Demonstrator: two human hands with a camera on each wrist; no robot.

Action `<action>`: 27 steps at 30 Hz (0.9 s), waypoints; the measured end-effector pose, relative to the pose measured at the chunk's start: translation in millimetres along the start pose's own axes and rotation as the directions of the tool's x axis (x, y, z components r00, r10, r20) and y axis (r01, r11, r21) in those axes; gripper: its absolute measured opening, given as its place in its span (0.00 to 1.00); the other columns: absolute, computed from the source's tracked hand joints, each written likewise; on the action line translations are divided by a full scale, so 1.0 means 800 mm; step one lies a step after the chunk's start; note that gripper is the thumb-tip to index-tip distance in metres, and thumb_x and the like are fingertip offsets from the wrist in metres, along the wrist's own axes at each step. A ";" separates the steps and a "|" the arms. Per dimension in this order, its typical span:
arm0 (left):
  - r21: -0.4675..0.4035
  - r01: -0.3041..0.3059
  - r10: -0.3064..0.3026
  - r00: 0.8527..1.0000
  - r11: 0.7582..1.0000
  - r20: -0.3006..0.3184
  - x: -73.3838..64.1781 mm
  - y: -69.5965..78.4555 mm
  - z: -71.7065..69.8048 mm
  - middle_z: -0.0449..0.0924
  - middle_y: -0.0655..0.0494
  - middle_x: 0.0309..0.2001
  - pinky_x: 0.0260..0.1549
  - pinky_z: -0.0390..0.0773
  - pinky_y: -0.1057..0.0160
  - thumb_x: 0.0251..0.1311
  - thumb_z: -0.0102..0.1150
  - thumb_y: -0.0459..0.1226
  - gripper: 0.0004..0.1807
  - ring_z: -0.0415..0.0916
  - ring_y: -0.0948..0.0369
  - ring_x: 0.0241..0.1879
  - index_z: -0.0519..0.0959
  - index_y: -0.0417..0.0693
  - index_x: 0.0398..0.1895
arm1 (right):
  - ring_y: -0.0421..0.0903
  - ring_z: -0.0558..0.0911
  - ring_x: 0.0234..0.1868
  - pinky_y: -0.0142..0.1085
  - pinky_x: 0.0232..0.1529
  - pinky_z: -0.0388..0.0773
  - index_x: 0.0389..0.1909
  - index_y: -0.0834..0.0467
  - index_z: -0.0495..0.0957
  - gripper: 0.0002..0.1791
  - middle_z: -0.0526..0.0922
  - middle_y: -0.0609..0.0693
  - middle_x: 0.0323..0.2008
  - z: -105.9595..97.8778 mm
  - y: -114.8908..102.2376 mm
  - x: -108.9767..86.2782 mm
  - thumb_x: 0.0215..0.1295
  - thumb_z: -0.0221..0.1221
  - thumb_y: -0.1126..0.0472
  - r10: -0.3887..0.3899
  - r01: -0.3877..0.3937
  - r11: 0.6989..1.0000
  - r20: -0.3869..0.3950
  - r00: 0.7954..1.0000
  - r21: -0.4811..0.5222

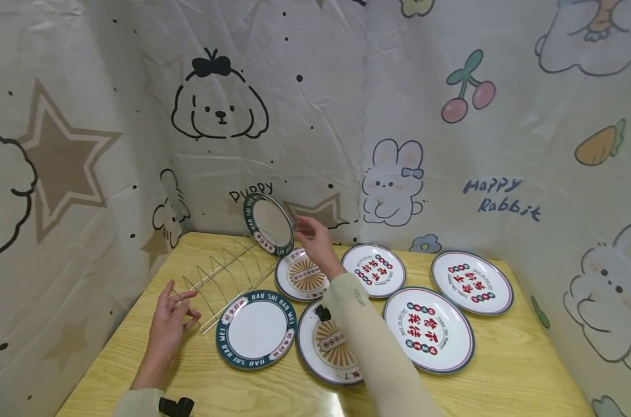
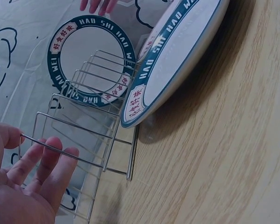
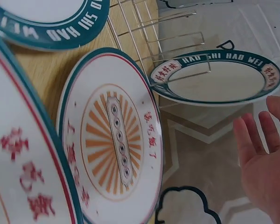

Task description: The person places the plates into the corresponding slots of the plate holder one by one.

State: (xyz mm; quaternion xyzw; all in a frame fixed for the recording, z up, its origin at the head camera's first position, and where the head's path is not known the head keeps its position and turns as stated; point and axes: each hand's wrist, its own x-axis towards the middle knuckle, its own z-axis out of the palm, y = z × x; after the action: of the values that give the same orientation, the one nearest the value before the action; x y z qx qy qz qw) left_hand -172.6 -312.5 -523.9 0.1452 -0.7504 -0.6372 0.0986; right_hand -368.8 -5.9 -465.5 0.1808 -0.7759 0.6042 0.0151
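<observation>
One plate (image 1: 268,225): upright in far rack slot, wires propping it.
Rack (image 1: 219,278): on counter (image 1: 503,370); left hand (image 1: 167,324) steadies near end, fingers relaxed, gripping nothing.
Right hand (image 1: 315,240): spread, empty, just beside plate.
Six plates: flat on counter.

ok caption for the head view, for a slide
Left hand touching wire rack, right hand open beside racked plate.
</observation>
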 end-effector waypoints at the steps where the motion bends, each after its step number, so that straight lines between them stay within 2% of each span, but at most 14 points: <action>1: -0.002 0.003 -0.003 1.000 1.000 -0.005 0.000 0.000 0.000 0.70 0.57 0.63 0.42 0.83 0.73 0.82 0.39 0.38 0.39 0.80 0.66 0.38 0.33 0.61 0.86 | 0.55 0.79 0.64 0.47 0.67 0.77 0.72 0.56 0.72 0.27 0.79 0.59 0.64 -0.005 -0.001 -0.003 0.73 0.59 0.68 0.003 -0.003 1.000 0.006 1.000 0.005; 8: -0.021 -0.007 0.007 1.000 1.000 0.001 -0.001 0.001 0.002 0.71 0.64 0.60 0.42 0.84 0.73 0.82 0.40 0.39 0.39 0.80 0.66 0.37 0.34 0.60 0.86 | 0.57 0.78 0.64 0.48 0.66 0.77 0.71 0.58 0.72 0.26 0.78 0.60 0.64 -0.053 -0.008 -0.024 0.74 0.59 0.68 -0.011 0.011 1.000 -0.001 1.000 0.010; 13: 0.008 -0.004 0.004 1.000 1.000 -0.003 -0.001 0.001 0.003 0.71 0.63 0.61 0.42 0.83 0.74 0.82 0.39 0.39 0.39 0.80 0.66 0.38 0.33 0.61 0.86 | 0.59 0.77 0.67 0.50 0.66 0.78 0.73 0.60 0.69 0.27 0.76 0.62 0.66 -0.102 -0.008 -0.054 0.75 0.58 0.68 0.018 -0.018 1.000 -0.026 0.999 0.009; 16: 0.034 -0.008 0.008 1.000 0.999 -0.011 -0.002 0.001 0.002 0.71 0.62 0.62 0.42 0.83 0.75 0.82 0.39 0.40 0.38 0.80 0.67 0.38 0.33 0.61 0.86 | 0.57 0.77 0.67 0.48 0.64 0.78 0.74 0.56 0.69 0.27 0.76 0.61 0.66 -0.134 -0.004 -0.074 0.76 0.58 0.66 0.052 -0.053 0.998 -0.053 0.997 -0.014; 20: 0.054 -0.012 0.013 1.000 0.998 -0.020 -0.004 0.001 0.002 0.71 0.63 0.61 0.41 0.82 0.77 0.82 0.39 0.41 0.38 0.80 0.69 0.37 0.33 0.60 0.86 | 0.55 0.77 0.67 0.47 0.62 0.79 0.75 0.52 0.69 0.27 0.76 0.59 0.67 -0.179 0.007 -0.103 0.77 0.58 0.63 0.106 -0.111 0.993 -0.111 0.988 -0.039; 23: 0.037 -0.012 0.013 1.000 0.999 -0.021 -0.005 0.002 0.002 0.71 0.66 0.59 0.41 0.82 0.77 0.82 0.39 0.41 0.38 0.80 0.70 0.37 0.34 0.60 0.86 | 0.57 0.76 0.68 0.48 0.65 0.78 0.76 0.54 0.67 0.28 0.75 0.59 0.67 -0.213 0.018 -0.125 0.77 0.57 0.63 0.134 -0.144 0.988 -0.156 0.979 -0.053; 27: 0.017 -0.020 0.020 1.000 1.000 -0.007 -0.005 0.003 0.004 0.71 0.68 0.57 0.41 0.82 0.77 0.82 0.40 0.41 0.38 0.80 0.70 0.38 0.34 0.60 0.86 | 0.56 0.75 0.68 0.41 0.67 0.76 0.77 0.55 0.65 0.29 0.73 0.59 0.69 -0.258 0.034 -0.157 0.79 0.55 0.62 0.193 -0.214 0.974 -0.221 0.956 -0.072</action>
State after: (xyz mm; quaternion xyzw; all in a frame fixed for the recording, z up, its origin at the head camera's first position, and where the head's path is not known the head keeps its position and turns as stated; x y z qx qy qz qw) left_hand -170.5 -307.6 -522.3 0.1410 -0.7568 -0.6293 0.1064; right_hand -299.6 226.9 -465.4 0.0332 -0.8122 0.5808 0.0443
